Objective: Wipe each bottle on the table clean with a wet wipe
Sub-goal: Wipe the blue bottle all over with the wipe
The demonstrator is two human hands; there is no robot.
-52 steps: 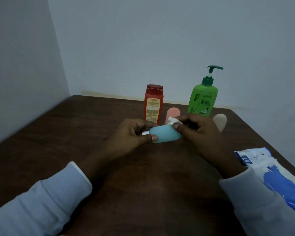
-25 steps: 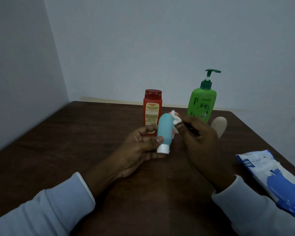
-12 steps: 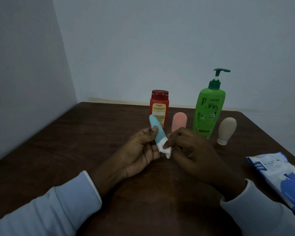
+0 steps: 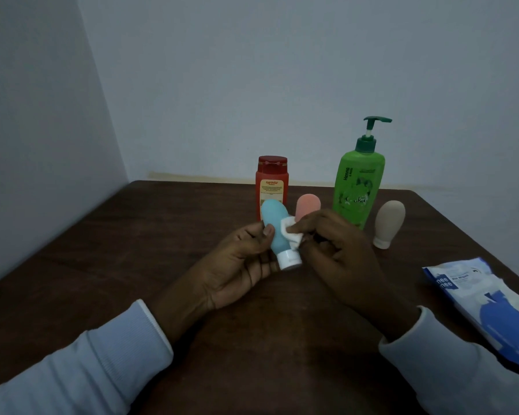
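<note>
Gripping a small blue bottle [image 4: 274, 226] in the left hand [image 4: 237, 265], with the thumb across its front and the fingers curled behind. Holding it tilted, white cap down and toward the camera, rounded end up and to the left. Pinching a folded white wet wipe [image 4: 289, 233] in the right hand [image 4: 339, 253] and pressing it against the right side of the blue bottle, just above the cap. Keeping both hands close together over the middle of the dark brown counter [image 4: 132, 250].

Leaving upright at the back of the counter a red bottle [image 4: 271, 184] with a red cap, directly behind the blue bottle, and to its right a tall green pump bottle [image 4: 358, 187]. Leaving cap-down between those two a small pink bottle [image 4: 307, 206], partly hidden by the right hand's fingers. Leaving cap-down, right of the green pump bottle and apart from the hands, a small beige bottle [image 4: 388, 223]. Leaving flat near the counter's right edge a blue-and-white pack of wipes [image 4: 492, 307]. Wearing pale long sleeves [image 4: 87, 369] on both arms.
</note>
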